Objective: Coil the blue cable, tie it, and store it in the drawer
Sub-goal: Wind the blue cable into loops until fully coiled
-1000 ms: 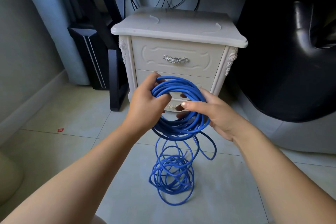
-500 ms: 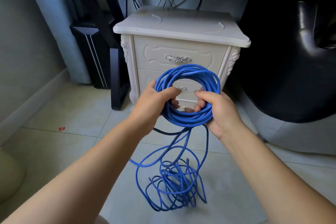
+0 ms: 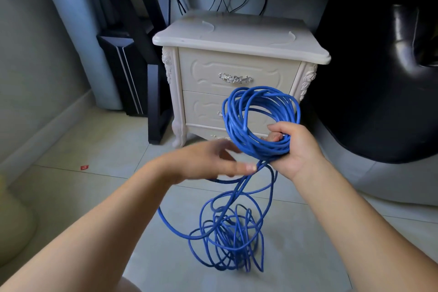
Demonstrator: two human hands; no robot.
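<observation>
The blue cable is partly wound into a round coil [image 3: 258,121], held upright in front of the white nightstand [image 3: 239,38]. My right hand [image 3: 298,152] grips the bottom of that coil. Loose cable hangs from it to a tangled pile [image 3: 232,242] on the floor tiles. My left hand [image 3: 208,161], blurred, is off the coil, just left of and below it. Its fingers are spread, and the tips are at the strand that hangs down. Both nightstand drawers are shut; the top drawer [image 3: 206,71] has a silver handle [image 3: 235,78].
A black leather seat [image 3: 379,78] fills the right side. A black desk leg [image 3: 155,102] and a dark computer case [image 3: 120,73] stand left of the nightstand. Black wires hang behind it. A small red scrap [image 3: 84,167] lies on the tiles.
My left hand has let go of the coil and swung down and left toward the hanging strand. The coil has shifted right, held by my right hand alone. The floor pile has loosened.
</observation>
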